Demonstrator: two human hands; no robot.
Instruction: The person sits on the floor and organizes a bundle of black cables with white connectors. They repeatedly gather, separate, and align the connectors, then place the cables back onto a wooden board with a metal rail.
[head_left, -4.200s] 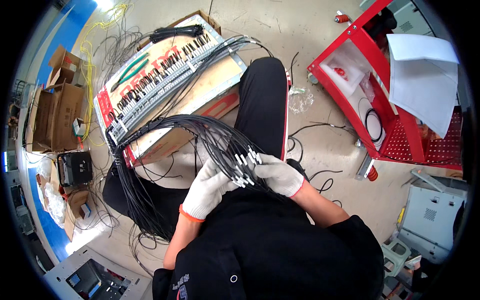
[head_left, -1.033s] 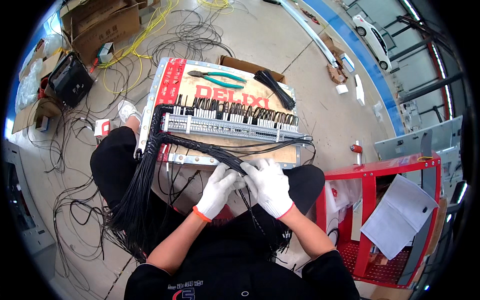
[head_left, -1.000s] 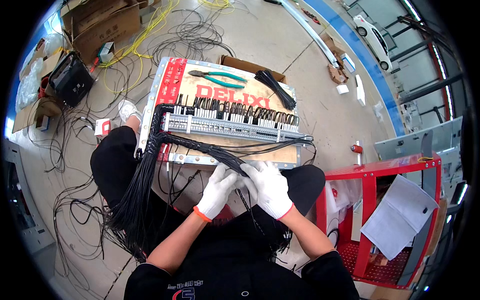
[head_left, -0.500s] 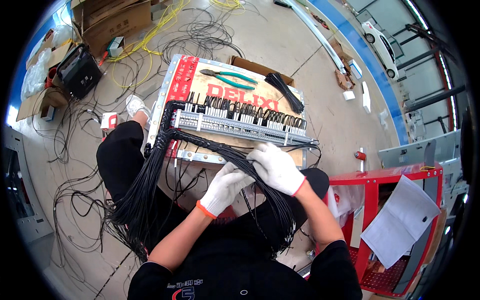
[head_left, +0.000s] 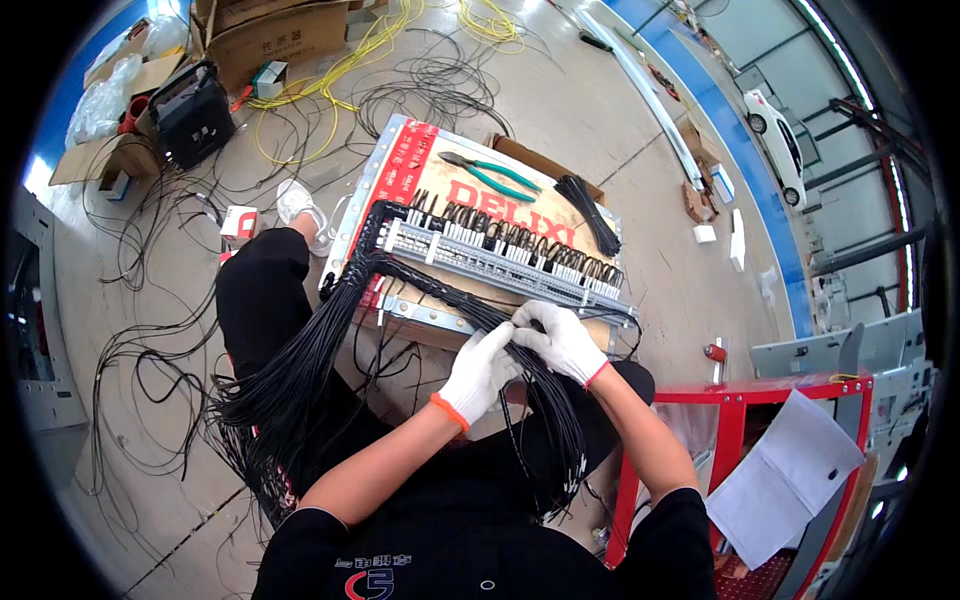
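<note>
My left hand (head_left: 480, 370), in a white knit glove with an orange cuff, is closed at the near side of a black wire bundle (head_left: 562, 425). On its far side my right hand (head_left: 560, 342), gloved in white with a red cuff, has its fingers curled in on the same bundle. The fingertips of both nearly meet; whatever fine piece lies between them is too small to make out. A taped black wire trunk (head_left: 430, 285) runs from the left corner to my hands. Beyond it, a long grey terminal strip (head_left: 490, 268) bristles with looped black wires and white sleeves.
The strip lies on a wooden crate (head_left: 440, 170) with green-handled pliers (head_left: 500, 180) and a bunch of black cable ties (head_left: 588, 215). Another wire bundle (head_left: 300, 350) fans out over my left leg. A red cabinet (head_left: 735, 400) with papers (head_left: 785, 480) stands at right. Loose wires cover the floor at left.
The view has shifted, so the scene sits further right and lower. My hands stay at the bundle and have drawn closer together, the right fingers more curled.
</note>
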